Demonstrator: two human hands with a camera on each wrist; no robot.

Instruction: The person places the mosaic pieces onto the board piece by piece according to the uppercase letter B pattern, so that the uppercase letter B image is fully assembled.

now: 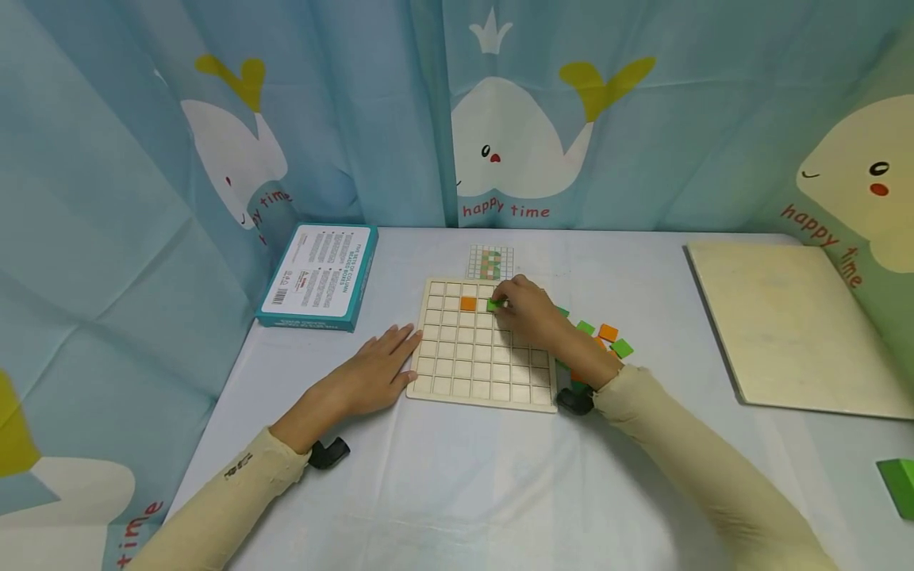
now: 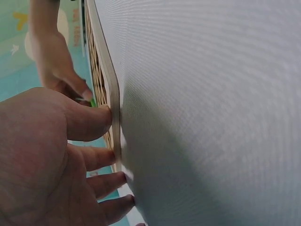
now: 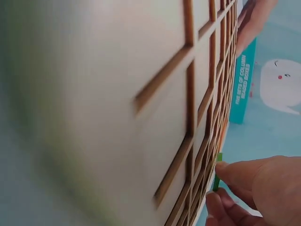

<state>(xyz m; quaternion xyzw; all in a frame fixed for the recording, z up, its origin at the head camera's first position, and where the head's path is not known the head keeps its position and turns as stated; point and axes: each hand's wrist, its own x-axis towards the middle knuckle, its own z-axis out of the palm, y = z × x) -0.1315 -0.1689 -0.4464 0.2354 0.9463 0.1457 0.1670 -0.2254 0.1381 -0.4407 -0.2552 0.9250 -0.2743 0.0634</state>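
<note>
A wooden grid board (image 1: 460, 349) lies on the white table, with one orange square tile (image 1: 468, 304) seated in a cell of its second row. My right hand (image 1: 528, 313) pinches a light green square tile (image 1: 494, 304) between thumb and fingertips, right at the same row, a little to the right of the orange one. In the right wrist view the green tile (image 3: 217, 172) stands edge-on close over the grid. With straight fingers, my left hand (image 1: 374, 373) rests at the board's left edge; in the left wrist view its thumb (image 2: 96, 123) touches the wooden rim.
Loose green and orange tiles (image 1: 608, 332) lie right of the board, partly behind the right forearm. Behind the board is a small pattern card (image 1: 491, 262). A teal box (image 1: 314, 277) sits back left, a pale wooden panel (image 1: 800, 325) at right, a green block (image 1: 896, 485) near the right edge.
</note>
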